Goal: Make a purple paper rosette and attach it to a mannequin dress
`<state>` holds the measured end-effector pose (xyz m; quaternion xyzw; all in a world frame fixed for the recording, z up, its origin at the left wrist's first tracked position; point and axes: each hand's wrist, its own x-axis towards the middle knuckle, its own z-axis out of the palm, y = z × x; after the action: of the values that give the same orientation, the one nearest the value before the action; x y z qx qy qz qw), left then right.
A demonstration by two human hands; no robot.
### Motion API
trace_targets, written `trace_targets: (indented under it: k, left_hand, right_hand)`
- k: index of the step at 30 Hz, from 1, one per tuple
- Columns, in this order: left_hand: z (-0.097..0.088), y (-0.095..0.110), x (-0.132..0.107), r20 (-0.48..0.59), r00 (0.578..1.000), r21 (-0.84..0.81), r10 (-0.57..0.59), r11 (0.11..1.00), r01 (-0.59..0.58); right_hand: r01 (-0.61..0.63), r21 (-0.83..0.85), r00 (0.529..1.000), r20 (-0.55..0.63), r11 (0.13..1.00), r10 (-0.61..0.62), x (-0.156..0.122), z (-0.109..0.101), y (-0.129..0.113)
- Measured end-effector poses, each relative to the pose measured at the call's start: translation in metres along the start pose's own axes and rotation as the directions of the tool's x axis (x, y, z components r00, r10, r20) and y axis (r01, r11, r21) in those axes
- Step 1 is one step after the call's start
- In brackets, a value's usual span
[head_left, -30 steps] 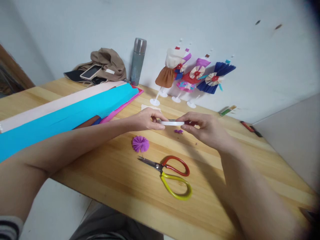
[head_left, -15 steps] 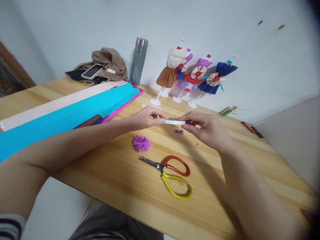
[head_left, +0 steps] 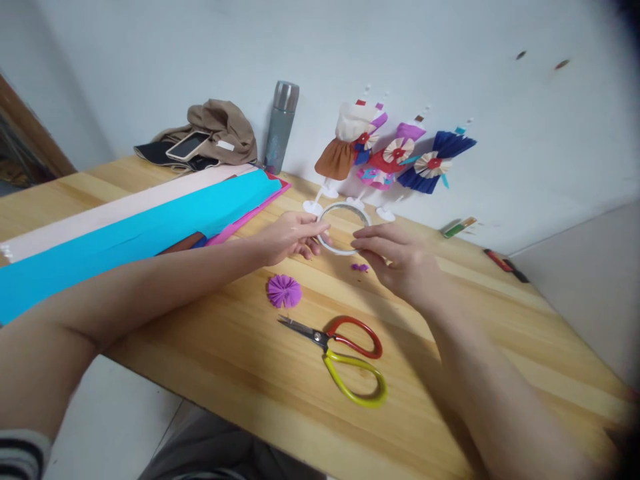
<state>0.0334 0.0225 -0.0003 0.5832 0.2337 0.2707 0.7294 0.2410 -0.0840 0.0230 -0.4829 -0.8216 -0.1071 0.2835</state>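
Observation:
My left hand (head_left: 290,239) and my right hand (head_left: 395,257) both pinch a thin white tape roll (head_left: 345,209), held tilted up above the wooden table (head_left: 240,353) so its open ring faces me. The left fingers grip its left rim, the right fingers its lower right rim. A purple pleated paper flower (head_left: 283,291) lies on the table just below my left hand. A small purple scrap (head_left: 359,267) lies under the roll. Scissors with one red and one yellow handle (head_left: 345,357) lie nearer to me.
Long rolls of blue, pale pink and magenta paper (head_left: 135,223) stretch along the left. Paper-dressed figures on white stands (head_left: 380,157) line the wall, beside a grey flask (head_left: 280,127). A brown cloth with a phone (head_left: 200,137) lies at the back left. Small tools (head_left: 505,263) lie far right.
The tape roll was held flat and edge-on between both hands; now it is tipped upright, showing its ring. My right hand shifted slightly lower.

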Motion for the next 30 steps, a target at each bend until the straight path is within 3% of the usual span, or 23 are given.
trace_targets:
  k: [3, 8, 11, 14, 18, 21, 23, 25, 28, 30]
  left_hand:
    - [0.000, 0.000, 0.000, -0.072, 0.997, 0.033, 0.015, 0.999, -0.013]
    - [-0.009, 0.001, 0.002, -0.243, 0.969, 0.210, 0.049, 0.978, 0.003]
    - [-0.010, -0.001, 0.001, -0.134, 0.987, 0.288, -0.087, 0.950, 0.123]
    - [-0.006, -0.007, -0.003, 0.037, 0.981, 0.391, -0.190, 0.906, 0.161]
    - [-0.001, -0.016, -0.006, 0.050, 0.979, 0.508, -0.198, 0.849, 0.146]
    - [-0.002, -0.019, -0.005, -0.038, 0.999, 0.709, 0.007, 0.705, 0.022]
    - [-0.004, -0.018, -0.004, -0.072, 0.970, 0.832, 0.232, 0.551, -0.070]
    - [-0.005, -0.013, -0.004, -0.058, 0.947, 0.886, 0.316, 0.453, -0.097]
    - [-0.005, 0.001, -0.008, 0.058, 0.989, 0.923, 0.139, 0.370, -0.106]
    - [-0.003, 0.011, -0.014, 0.137, 0.990, 0.955, -0.018, 0.269, -0.128]
  right_hand:
    - [0.015, 0.012, 0.995, 0.098, 1.000, -0.016, -0.003, 0.004, 0.000]
    - [-0.208, 0.117, 0.977, 0.061, 0.971, 0.202, -0.007, 0.001, 0.004]
    - [-0.298, 0.137, 0.951, 0.133, 0.945, 0.280, -0.005, -0.003, 0.002]
    - [-0.281, 0.153, 0.943, 0.224, 0.947, 0.244, -0.001, -0.003, -0.005]
    - [-0.248, 0.207, 0.952, 0.233, 0.946, 0.199, 0.003, -0.001, -0.012]
    - [-0.263, 0.218, 0.948, 0.237, 0.940, 0.210, 0.003, 0.001, -0.014]
    - [-0.272, 0.205, 0.945, 0.242, 0.940, 0.221, 0.002, 0.003, -0.015]
    - [-0.280, 0.202, 0.940, 0.255, 0.939, 0.225, 0.001, 0.006, -0.017]
    - [-0.283, 0.237, 0.926, 0.319, 0.930, 0.200, 0.000, 0.013, -0.023]
    - [-0.269, 0.266, 0.918, 0.363, 0.926, 0.162, 0.000, 0.018, -0.029]
